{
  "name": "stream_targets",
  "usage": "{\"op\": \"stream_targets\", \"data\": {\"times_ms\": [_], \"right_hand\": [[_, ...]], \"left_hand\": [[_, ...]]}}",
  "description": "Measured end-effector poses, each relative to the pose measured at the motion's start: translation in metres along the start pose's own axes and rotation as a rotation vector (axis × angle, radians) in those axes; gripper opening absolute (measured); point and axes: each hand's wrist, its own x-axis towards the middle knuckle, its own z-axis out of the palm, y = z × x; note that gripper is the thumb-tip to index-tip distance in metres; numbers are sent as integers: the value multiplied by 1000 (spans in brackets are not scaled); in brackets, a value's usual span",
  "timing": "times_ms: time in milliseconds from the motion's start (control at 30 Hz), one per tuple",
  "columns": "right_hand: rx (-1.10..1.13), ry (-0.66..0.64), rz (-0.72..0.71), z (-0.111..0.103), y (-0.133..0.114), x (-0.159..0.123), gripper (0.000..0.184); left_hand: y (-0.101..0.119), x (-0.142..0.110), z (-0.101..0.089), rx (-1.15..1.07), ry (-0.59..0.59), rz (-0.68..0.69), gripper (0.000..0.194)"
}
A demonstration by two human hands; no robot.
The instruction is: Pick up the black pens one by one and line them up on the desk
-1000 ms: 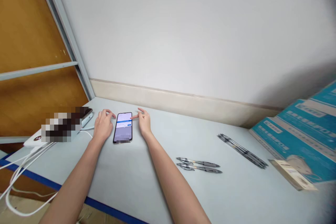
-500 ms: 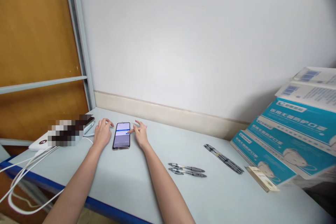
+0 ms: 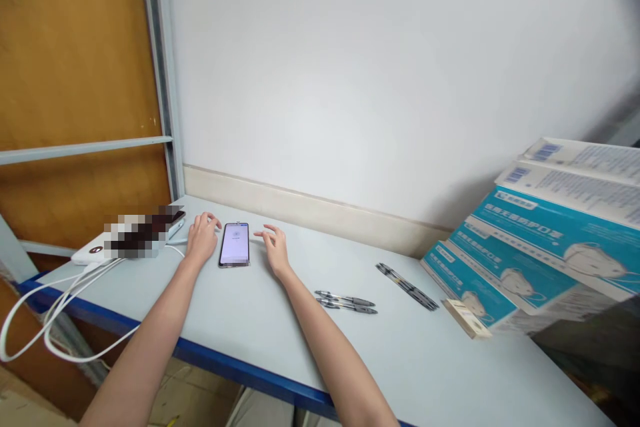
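Observation:
A smartphone (image 3: 235, 244) lies flat on the pale table (image 3: 250, 320) with its screen lit. My left hand (image 3: 201, 240) rests on the table just left of the phone, fingers curled loosely, holding nothing. My right hand (image 3: 274, 247) hovers just right of the phone, fingers spread, index finger pointing toward the screen's edge without touching it.
A white power bank (image 3: 93, 252) with white cables (image 3: 55, 307) and another device sit at the left. Two pens (image 3: 346, 302) and a bundle of dark pens (image 3: 407, 286) lie to the right. Stacked blue mask boxes (image 3: 540, 247) and a small carton (image 3: 466, 318) stand at far right.
My right index finger has lifted off the phone screen and the hand has drawn back to the right. The screen's content has changed. The camera has pulled back and turned.

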Motion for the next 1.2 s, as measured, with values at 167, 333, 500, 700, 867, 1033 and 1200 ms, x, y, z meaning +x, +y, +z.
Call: {"op": "stream_targets", "data": {"times_ms": [167, 333, 500, 700, 867, 1033, 1200], "right_hand": [[-263, -171, -214, -91, -2, -25, 26], [-641, -363, 81, -216, 25, -58, 26], [-621, -484, 279, -249, 40, -80, 21], [-574, -493, 235, -246, 31, -85, 22], [-579, -500, 220, -250, 25, -96, 13], [-626, -483, 222, -244, 23, -94, 9], [-728, -382, 207, -242, 34, -91, 12]], "left_hand": [[5, -3, -9, 10, 32, 24, 30], [32, 3, -41, -22, 231, 9, 27], [131, 2, -56, -246, 69, 383, 20], [230, -29, -27, -414, -493, 855, 19], [232, -34, -13, -493, -756, 790, 19], [230, -34, -19, -464, -732, 813, 18], [228, -40, -9, -496, -676, 807, 17]]}}
